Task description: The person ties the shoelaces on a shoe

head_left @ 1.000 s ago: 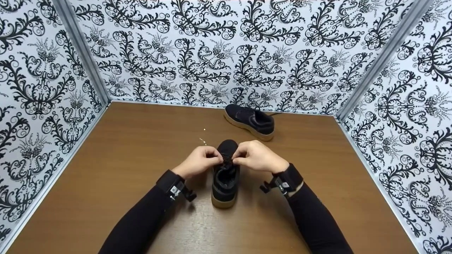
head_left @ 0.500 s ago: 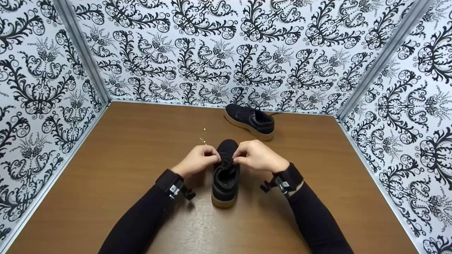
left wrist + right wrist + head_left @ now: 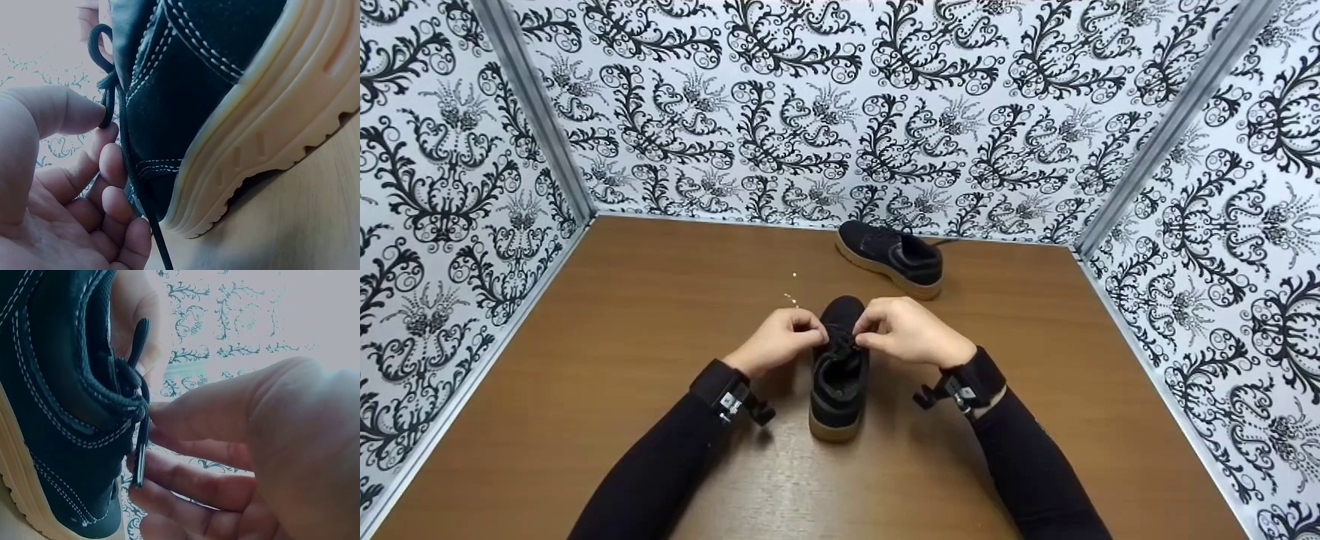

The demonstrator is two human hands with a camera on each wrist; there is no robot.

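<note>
A black shoe (image 3: 837,405) with a tan sole stands on the table, toe pointing away from me. Over its laces, my left hand (image 3: 780,339) is at the left side and my right hand (image 3: 913,334) at the right. In the left wrist view, thumb and forefinger pinch a bow loop of the black shoelace (image 3: 108,104); a second loop rises above the knot, and a long loose end runs down past the fingers. The right wrist view has my right thumb and forefinger pinching the lace beside the knot, where a tipped lace end (image 3: 140,464) hangs down.
A second black shoe (image 3: 889,255) with a tan sole rests farther back, near the patterned rear wall (image 3: 780,112). Patterned side panels bound the wooden table (image 3: 660,300) at left and right. Small bright specks lie left of the near shoe's toe.
My left hand has drawn slightly left, away from the middle of the laces, with the loop between its fingers. My right hand and both shoes have hardly moved.
</note>
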